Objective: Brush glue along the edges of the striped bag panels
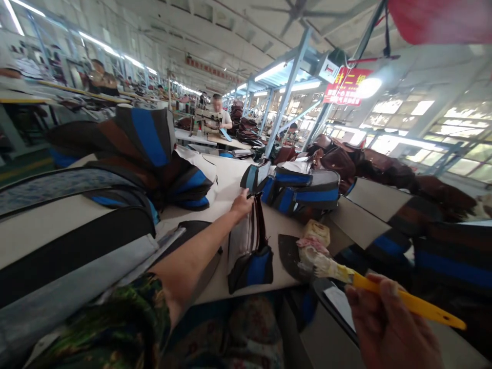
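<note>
My right hand (392,323) is closed round the yellow handle of a glue brush (426,309). The brush's head is caked with pale, dried-looking residue and points left, towards a crusted yellowish container (317,233) with pinkish stuff at its side. My left arm reaches forward over the table. At its end, my left hand (243,204) pinches the far upper end of a grey, blue and brown bag piece (251,266), which stands on the pale tabletop (215,292). A dark flat piece (288,256) lies between that bag piece and the container.
Stacked bag panels with blue stripes (149,136) rise at the left. More striped bag pieces (307,192) sit beyond the container, with brown bags (338,159) heaped behind. A blue metal post (288,92) stands past the table. Another person (223,120) sits farther back.
</note>
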### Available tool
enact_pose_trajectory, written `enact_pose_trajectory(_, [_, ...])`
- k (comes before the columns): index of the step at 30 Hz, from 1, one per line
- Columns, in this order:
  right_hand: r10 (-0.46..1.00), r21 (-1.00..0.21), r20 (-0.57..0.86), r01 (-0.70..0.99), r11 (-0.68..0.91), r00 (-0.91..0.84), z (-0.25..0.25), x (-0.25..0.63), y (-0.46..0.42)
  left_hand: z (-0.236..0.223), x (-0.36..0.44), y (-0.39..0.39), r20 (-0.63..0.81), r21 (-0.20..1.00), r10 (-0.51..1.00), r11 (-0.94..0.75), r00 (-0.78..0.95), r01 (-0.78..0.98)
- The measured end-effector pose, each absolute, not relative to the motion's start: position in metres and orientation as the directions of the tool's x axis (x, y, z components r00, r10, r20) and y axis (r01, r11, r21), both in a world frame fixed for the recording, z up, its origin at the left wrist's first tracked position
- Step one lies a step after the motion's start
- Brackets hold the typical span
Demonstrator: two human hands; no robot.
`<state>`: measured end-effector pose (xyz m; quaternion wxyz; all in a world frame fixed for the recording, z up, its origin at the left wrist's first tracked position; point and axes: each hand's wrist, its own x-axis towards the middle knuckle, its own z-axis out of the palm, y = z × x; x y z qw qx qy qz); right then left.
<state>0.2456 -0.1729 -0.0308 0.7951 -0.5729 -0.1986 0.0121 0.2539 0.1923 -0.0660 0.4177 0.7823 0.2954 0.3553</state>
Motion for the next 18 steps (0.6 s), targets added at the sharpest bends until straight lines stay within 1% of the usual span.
enact_pose_trajectory(2, [0.238,-0.921,0.154,0.052,0.386,0.959,-0.034,0.246,-0.168,-0.072,0.229,0.172,0.309,0.899,0.817,-0.417,0.487,0.130])
enact_pose_trajectory(4, [0.258,-0.890,0.011,-0.108,0.443,0.966,-0.037,0.248,-0.163,-0.082,0.192,0.140,0.329,0.916,0.846,-0.393,0.419,0.076])
enact_pose_trajectory(6, [0.289,-0.864,-0.064,-0.198,0.463,0.955,-0.040,0.250,-0.157,-0.098,0.151,0.101,0.358,0.919,0.862,-0.393,0.359,0.027])
enact_pose_trajectory(8, [0.334,-0.855,-0.072,-0.230,0.464,0.940,-0.042,0.251,-0.150,-0.116,0.116,0.064,0.396,0.904,0.845,-0.428,0.361,0.009])
enact_pose_trajectory(9, [0.353,-0.854,-0.062,-0.232,0.465,0.934,-0.042,0.251,-0.147,-0.125,0.104,0.049,0.440,0.873,0.806,-0.487,0.396,0.021])
enact_pose_trajectory(12, [0.391,-0.846,-0.015,-0.220,0.485,0.920,-0.040,0.248,-0.134,-0.143,0.095,0.027,0.502,0.804,0.723,-0.592,0.474,0.051])
enact_pose_trajectory(15, [0.410,-0.870,0.009,-0.195,0.453,0.912,-0.035,0.244,-0.122,-0.142,0.111,0.032,0.508,0.798,0.688,-0.602,0.519,0.017])
enact_pose_trajectory(18, [0.429,-0.920,0.094,-0.087,0.382,0.898,-0.024,0.245,-0.115,-0.127,0.125,0.045,0.509,0.821,0.619,-0.559,0.599,-0.120])
